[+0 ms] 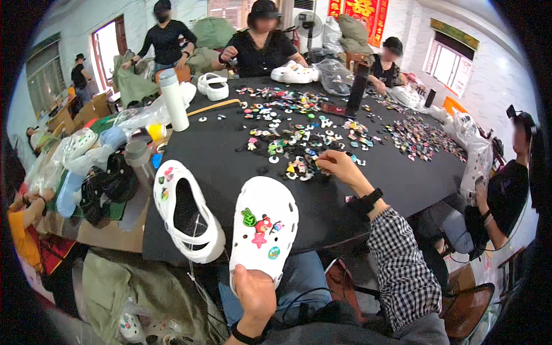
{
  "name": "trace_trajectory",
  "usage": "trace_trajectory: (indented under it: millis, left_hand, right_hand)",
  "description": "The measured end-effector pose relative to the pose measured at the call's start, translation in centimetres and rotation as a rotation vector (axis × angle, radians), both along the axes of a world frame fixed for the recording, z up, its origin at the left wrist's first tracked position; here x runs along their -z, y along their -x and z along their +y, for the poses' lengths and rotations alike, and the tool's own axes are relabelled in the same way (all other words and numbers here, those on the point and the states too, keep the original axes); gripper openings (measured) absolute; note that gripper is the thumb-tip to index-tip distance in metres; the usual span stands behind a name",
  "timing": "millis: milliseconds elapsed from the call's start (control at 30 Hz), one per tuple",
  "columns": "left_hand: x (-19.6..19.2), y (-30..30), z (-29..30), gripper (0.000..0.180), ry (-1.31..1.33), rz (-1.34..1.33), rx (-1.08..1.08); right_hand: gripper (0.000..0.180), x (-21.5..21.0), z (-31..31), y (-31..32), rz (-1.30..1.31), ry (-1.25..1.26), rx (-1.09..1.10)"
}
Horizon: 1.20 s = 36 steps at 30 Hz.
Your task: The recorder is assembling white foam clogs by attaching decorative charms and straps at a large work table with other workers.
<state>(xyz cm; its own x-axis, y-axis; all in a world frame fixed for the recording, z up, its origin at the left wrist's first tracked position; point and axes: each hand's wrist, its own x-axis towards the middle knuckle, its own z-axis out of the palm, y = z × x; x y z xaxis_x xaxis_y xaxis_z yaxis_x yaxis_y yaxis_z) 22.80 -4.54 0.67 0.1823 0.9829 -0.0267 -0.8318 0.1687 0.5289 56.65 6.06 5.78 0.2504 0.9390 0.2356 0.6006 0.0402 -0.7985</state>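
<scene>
My left hand (255, 294) grips a white clog (265, 198) by its heel end, thumb on top, and holds it up with the toe away from me. Several shoe charms (262, 225) sit on its upper, among them a green one, a red one and a pink star. To its left, a second white clog (190, 215) rests on the table with a few charms on its toe and a thin string at its heel. My right hand (340, 168) is at the near edge of the pile of loose charms (299, 165), fingertips pinched together; what lies between them is too small to tell.
The black table (230, 155) carries more charm heaps (425, 138) at the right. A white tumbler (173, 100) and a grey cup (140, 158) stand at the left, near bagged shoes (77, 144). Other people (267, 49) work around the table. A dark upright cylinder (357, 89) stands farther back.
</scene>
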Motion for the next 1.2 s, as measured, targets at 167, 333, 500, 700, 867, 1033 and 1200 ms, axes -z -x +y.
trace_trajectory:
  millis: [167, 333, 500, 700, 867, 1033, 1200]
  left_hand:
    - [4.8, 2.0, 0.7, 0.046, -0.08, -0.128, 0.095]
    - [0.6, 0.4, 0.2, 0.055, -0.109, 0.024, -0.025]
    - [-0.5, 0.0, 0.2, 0.057, -0.122, 0.005, -0.023]
    - [-1.4, -0.3, -0.1, 0.059, -0.073, 0.013, -0.038]
    - [-1.0, -0.2, 0.0, 0.06, -0.096, 0.044, -0.04]
    - [-1.4, -0.3, 0.0, 0.059, -0.12, 0.033, -0.042]
    - [-1.2, -0.2, 0.2, 0.058, -0.106, 0.016, -0.056]
  right_hand:
    - [0.018, -0.6, 0.0, -0.2, 0.2, -0.209, 0.152]
    - [0.019, -1.0, -0.5, -0.5, 0.241, -0.321, 0.286]
    - [0.022, -0.8, -0.2, 0.3, 0.079, -0.113, 0.102]
    - [0.018, 0.2, -0.5, 0.0, -0.217, -0.154, 0.143]
    - [0.016, 0.4, -0.9, -0.2, -0.367, -0.018, -0.001]
    - [0.014, 0.3, -1.0, 0.3, -0.408, -0.062, 0.165]
    - [0.021, -0.5, -1.1, 0.9, -0.325, -0.063, 0.04]
